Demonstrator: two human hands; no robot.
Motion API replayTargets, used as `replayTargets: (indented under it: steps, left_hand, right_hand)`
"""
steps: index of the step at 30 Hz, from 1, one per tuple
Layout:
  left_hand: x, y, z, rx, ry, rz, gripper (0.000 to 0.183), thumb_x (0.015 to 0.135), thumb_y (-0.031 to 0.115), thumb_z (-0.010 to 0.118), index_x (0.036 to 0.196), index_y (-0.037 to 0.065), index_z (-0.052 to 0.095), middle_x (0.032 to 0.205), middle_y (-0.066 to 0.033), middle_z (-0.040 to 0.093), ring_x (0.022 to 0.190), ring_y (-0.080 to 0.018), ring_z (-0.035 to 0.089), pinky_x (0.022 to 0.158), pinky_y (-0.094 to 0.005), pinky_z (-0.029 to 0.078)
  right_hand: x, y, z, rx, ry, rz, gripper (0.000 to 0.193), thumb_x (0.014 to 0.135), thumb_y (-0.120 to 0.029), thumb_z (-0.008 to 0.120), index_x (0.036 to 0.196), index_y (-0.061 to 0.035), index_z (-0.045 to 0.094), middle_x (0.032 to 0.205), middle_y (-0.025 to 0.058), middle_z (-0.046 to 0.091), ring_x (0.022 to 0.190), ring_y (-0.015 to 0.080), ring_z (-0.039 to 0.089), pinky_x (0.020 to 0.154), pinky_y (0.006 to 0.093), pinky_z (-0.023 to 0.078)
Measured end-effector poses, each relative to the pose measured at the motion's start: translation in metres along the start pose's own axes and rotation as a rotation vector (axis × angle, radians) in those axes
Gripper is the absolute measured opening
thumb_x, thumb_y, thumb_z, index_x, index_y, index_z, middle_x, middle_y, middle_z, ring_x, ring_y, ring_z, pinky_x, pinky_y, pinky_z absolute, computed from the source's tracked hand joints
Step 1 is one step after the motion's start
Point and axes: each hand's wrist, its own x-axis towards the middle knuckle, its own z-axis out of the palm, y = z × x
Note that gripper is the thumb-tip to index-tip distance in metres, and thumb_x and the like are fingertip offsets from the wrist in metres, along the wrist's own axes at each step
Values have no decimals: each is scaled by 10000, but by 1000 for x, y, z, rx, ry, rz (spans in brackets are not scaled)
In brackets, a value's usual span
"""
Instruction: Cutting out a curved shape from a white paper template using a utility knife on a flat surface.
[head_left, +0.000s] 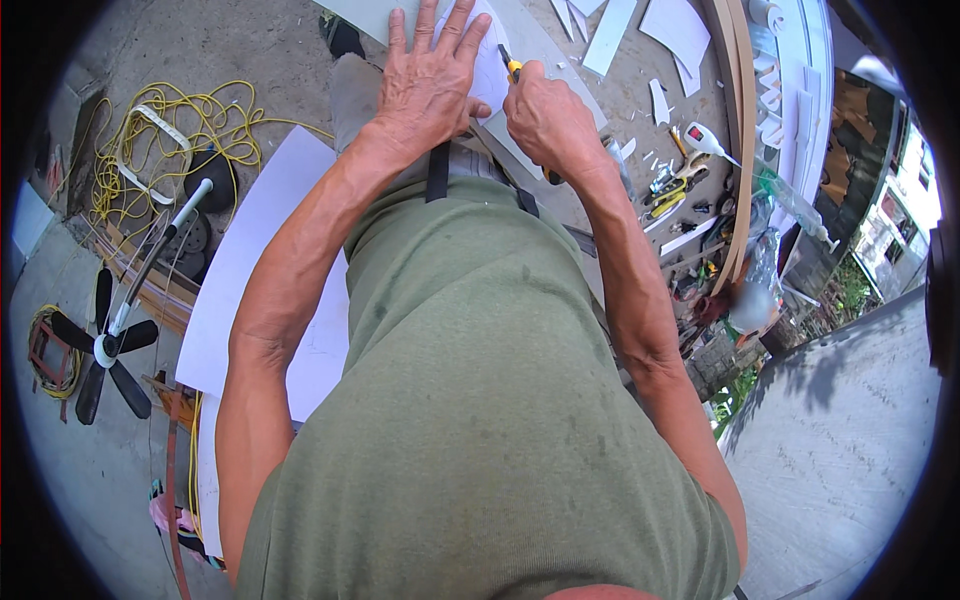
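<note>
My left hand (425, 85) lies flat with its fingers spread on a white sheet (487, 68) that has a curved edge. Beneath that sheet is a pale board (540, 45). My right hand (552, 118) is closed around a yellow and black utility knife (514, 68). The knife's tip points up and away from me, at the sheet just right of my left fingers. Most of its handle is hidden inside my fist, and I cannot tell whether the blade touches the sheet.
White offcuts (608, 38) lie at the far right, near yellow-handled hand tools (670, 198), a white bottle (705, 140) and a curved wooden strip (742, 130). Left are a large white sheet (245, 260), tangled yellow cord (225, 115) and a fan with black blades (105, 350).
</note>
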Motion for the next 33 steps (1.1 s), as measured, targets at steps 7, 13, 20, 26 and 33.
replayTargets:
  steps: [7, 13, 20, 26, 33]
  left_hand:
    - [-1, 2, -2, 17, 13, 2, 1107, 683, 506, 860, 1542, -16, 394, 1682, -233, 209, 1556, -490, 108, 1238, -648, 108]
    - [0, 2, -2, 17, -12, 1, 1094, 700, 501, 854, 1546, -13, 389, 1679, -233, 220, 1554, -490, 114, 1241, -642, 108]
    - [-1, 3, -3, 14, -18, -1, 1112, 690, 503, 860, 1545, -21, 379, 1683, -238, 198, 1554, -496, 100, 1241, -642, 106]
    - [-5, -1, 18, 90, 122, 9, 1063, 695, 447, 884, 1588, 139, 395, 1697, -120, 245, 1560, -432, 176, 1228, -649, 183]
    - [-3, -2, 20, 64, 139, 28, 1078, 678, 436, 893, 1574, 93, 402, 1697, -135, 237, 1556, -453, 166, 1215, -678, 170]
  right_hand:
    - [-11, 5, 7, 0, -14, 19, 349, 1055, -288, 452, 1051, 59, 494, 888, 375, 670, 865, 557, 661, 782, 604, 510]
    - [-20, 0, 6, 20, -37, 60, 284, 1001, -215, 466, 1044, 60, 523, 922, 355, 689, 907, 528, 685, 811, 588, 521]
    - [-24, -1, 9, 29, -44, 74, 278, 1004, -219, 481, 1032, 55, 520, 915, 350, 689, 904, 525, 688, 808, 587, 527]
    - [-26, 4, 20, 31, 5, 54, 301, 1020, -245, 483, 1032, 55, 500, 886, 373, 673, 877, 551, 671, 789, 603, 520]
    - [-28, 3, 24, 62, 18, 62, 287, 993, -221, 493, 1035, 62, 518, 885, 352, 688, 876, 539, 688, 806, 601, 527]
